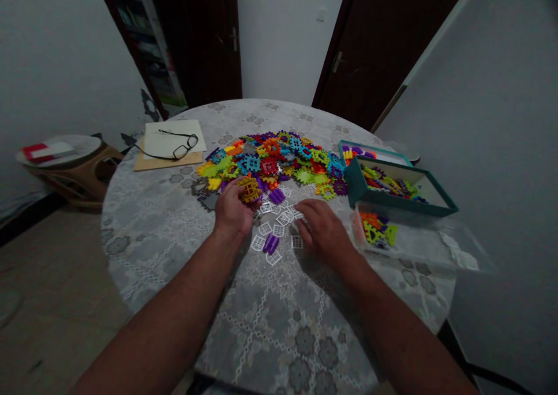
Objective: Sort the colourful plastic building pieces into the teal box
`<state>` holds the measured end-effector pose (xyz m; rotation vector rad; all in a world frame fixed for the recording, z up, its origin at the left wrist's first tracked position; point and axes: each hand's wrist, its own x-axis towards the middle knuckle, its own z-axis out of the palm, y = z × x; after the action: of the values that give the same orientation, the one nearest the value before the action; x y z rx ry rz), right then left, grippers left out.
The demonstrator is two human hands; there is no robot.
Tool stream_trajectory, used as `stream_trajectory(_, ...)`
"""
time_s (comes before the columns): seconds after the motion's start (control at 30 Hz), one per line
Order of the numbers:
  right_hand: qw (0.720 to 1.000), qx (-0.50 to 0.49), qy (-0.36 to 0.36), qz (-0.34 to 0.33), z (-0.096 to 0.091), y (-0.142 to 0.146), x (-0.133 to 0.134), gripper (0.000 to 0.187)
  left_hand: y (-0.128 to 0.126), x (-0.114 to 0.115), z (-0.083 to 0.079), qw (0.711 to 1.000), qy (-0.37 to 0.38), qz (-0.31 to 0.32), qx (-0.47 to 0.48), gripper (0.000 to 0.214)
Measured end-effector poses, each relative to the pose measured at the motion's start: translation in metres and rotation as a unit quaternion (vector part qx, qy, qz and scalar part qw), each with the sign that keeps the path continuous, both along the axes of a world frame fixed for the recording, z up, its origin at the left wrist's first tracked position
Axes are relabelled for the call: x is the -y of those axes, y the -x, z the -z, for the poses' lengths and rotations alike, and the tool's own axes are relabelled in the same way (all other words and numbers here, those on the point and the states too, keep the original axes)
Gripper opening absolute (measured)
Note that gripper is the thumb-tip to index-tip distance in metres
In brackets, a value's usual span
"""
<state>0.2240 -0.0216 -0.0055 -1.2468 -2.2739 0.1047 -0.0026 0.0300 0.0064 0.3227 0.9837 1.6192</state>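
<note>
Just below block pile [283,159], L hand [231,212] pinches yellow piece [249,189], prob. light, stiff, grip by edges; R hand [325,232] flat on white tiles [265,228].

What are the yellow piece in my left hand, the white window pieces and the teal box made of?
Yellow piece: likely moulded plastic, uniform colour, open lattice. White window pieces: probably plastic, thin open grids. Teal box: seemingly cardboard, matte, thin walls.

A home room: lace-clothed round table [174,220], 2 dark wooden doors [204,34], bookshelf [148,46], toy blocks [279,162].
</note>
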Motion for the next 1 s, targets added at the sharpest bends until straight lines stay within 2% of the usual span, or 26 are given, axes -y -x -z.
stream_trajectory(0.1, 0.991, 0.036, 0.064, -0.115, 0.01, 0.036, 0.015, 0.044, 0.0, 0.001, -0.001, 1.0, -0.008, -0.008, 0.001, 0.037)
stream_trajectory(0.17, 0.981, 0.064, 0.087, -0.16, 0.014, 0.048, 0.021, 0.039, 0.001, 0.0, -0.002, 1.0, -0.01, -0.015, 0.003, 0.034)
stream_trajectory(0.3, 0.981, 0.064, 0.083, -0.161, 0.023, 0.05, 0.019, 0.027, 0.003, -0.002, -0.001, 1.0, -0.014, -0.026, 0.009, 0.034)
stream_trajectory(0.4, 0.986, -0.015, 0.061, -0.157, 0.028, 0.044, 0.012, 0.029, 0.008, -0.006, 0.001, 0.999, -0.016, -0.049, 0.015, 0.035)
stream_trajectory(0.53, 0.984, -0.14, 0.047, -0.101, 0.024, 0.038, -0.006, 0.025, 0.015, -0.013, 0.003, 0.996, -0.019, -0.084, 0.022, 0.037)
stream_trajectory(0.63, 0.986, -0.154, 0.059, -0.035, 0.017, 0.04, -0.03, 0.017, 0.019, -0.016, 0.004, 0.995, -0.016, -0.094, 0.019, 0.04)
stream_trajectory(0.73, 0.99, -0.126, 0.063, 0.029, 0.017, 0.048, -0.061, 0.02, 0.021, -0.017, 0.004, 0.995, -0.013, -0.1, 0.011, 0.041)
stream_trajectory(0.83, 0.993, -0.072, 0.041, 0.087, 0.026, 0.059, -0.085, 0.022, 0.021, -0.015, 0.004, 0.995, -0.014, -0.102, 0.006, 0.042)
stream_trajectory(0.9, 0.993, -0.023, 0.026, 0.115, 0.035, 0.067, -0.095, 0.025, 0.021, -0.015, 0.004, 0.994, -0.012, -0.106, -0.002, 0.041)
stream_trajectory(1.0, 0.992, 0.045, 0.012, 0.118, 0.046, 0.073, -0.099, 0.031, 0.022, -0.017, 0.006, 0.992, -0.004, -0.12, -0.04, 0.038)
